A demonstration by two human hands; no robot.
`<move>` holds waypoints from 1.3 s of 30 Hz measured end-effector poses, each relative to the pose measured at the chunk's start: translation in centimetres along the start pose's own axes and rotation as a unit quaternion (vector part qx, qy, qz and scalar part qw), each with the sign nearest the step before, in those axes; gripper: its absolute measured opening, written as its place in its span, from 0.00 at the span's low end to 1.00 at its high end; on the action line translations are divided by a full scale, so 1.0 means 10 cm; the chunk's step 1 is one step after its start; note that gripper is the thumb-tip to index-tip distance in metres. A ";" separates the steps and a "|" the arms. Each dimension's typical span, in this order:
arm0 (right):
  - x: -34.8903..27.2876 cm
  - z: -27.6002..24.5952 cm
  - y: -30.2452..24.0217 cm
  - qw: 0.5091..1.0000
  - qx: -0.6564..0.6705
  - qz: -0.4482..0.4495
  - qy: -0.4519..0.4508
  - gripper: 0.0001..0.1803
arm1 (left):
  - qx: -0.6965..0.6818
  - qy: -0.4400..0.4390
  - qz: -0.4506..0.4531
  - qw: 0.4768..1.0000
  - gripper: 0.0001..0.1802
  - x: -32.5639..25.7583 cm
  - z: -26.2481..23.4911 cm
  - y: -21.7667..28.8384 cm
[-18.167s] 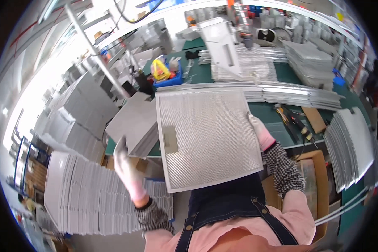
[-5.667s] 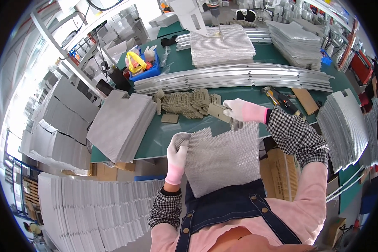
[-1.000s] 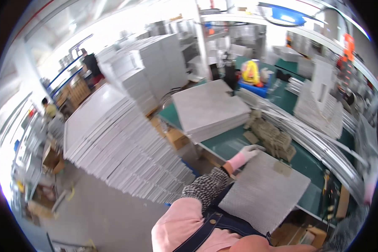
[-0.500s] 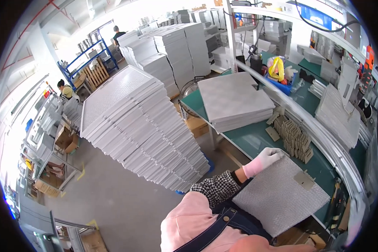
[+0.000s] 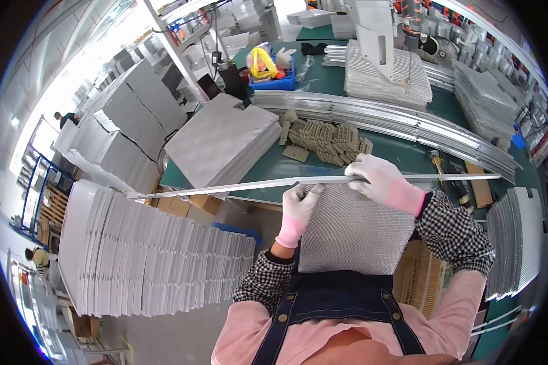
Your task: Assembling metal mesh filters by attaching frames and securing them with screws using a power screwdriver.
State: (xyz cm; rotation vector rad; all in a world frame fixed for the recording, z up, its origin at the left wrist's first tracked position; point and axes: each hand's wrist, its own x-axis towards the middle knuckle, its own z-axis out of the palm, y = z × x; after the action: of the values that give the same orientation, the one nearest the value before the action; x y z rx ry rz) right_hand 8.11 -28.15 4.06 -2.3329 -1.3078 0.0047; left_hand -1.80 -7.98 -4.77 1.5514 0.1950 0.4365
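Note:
A long thin silver metal strip (image 5: 237, 185) runs crosswise in front of me, along the far edge of a square silver mesh panel (image 5: 353, 234). At the panel's far left corner my left hand (image 5: 298, 210), in a white glove with a pink cuff, pinches the panel close against the strip. My right hand (image 5: 380, 179), gloved the same way, has its fingers closed around the strip further right. The near edge of the panel rests by my dark apron. Just beyond the strip lies a row of tan plates (image 5: 332, 141) on the green table (image 5: 256, 170).
A stack of pale panels (image 5: 219, 140) stands on the table at left, with a tall stack (image 5: 152, 249) beside the table. Long metal profiles (image 5: 371, 112) lie behind the plates. Hand tools (image 5: 450, 176) and a mesh stack (image 5: 514, 237) are at right; a blue basket (image 5: 274, 84) stands farther back.
My view has turned right. A long metal strip now lies across the panel's far edge, and my right hand has come into view on it. The panel now sits squarely before me.

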 end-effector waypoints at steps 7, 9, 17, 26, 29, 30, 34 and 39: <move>0.00 -0.11 0.07 0.993 0.046 -0.055 -0.091 0.11 | -0.010 -0.007 -0.009 1.000 0.17 -0.11 -0.10 0.00; -0.02 -0.33 0.01 0.984 0.095 -0.005 -0.148 0.11 | -0.028 -0.015 -0.042 0.999 0.12 -0.12 -0.13 0.00; 0.03 -0.36 -0.17 0.930 0.209 0.098 -0.286 0.11 | -0.091 -0.100 -0.039 0.990 0.20 -0.13 -0.08 0.27; -0.45 -0.67 0.36 0.970 0.119 0.044 -0.207 0.13 | -0.240 -0.134 -0.064 0.959 0.18 -0.07 -0.32 -0.08; -0.53 -0.71 0.36 0.973 0.111 0.029 -0.200 0.13 | -0.223 -0.149 -0.043 0.962 0.17 -0.06 -0.31 -0.06; -0.54 -0.73 0.36 0.973 0.111 0.029 -0.199 0.13 | -0.223 -0.150 -0.044 0.962 0.17 -0.05 -0.33 -0.07; -0.58 -0.70 0.35 0.975 0.071 0.022 -0.210 0.12 | -0.229 -0.176 -0.024 0.957 0.15 -0.08 -0.32 -0.03; -0.59 -0.61 0.20 0.957 0.135 0.112 -0.232 0.11 | -0.241 -0.158 -0.033 0.957 0.14 -0.13 -0.29 -0.03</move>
State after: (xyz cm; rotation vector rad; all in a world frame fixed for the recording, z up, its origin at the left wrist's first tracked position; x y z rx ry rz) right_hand 7.85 -36.13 7.43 -2.2994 -1.1396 0.7948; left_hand -4.06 -5.76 -5.34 1.1081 -0.1044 0.1599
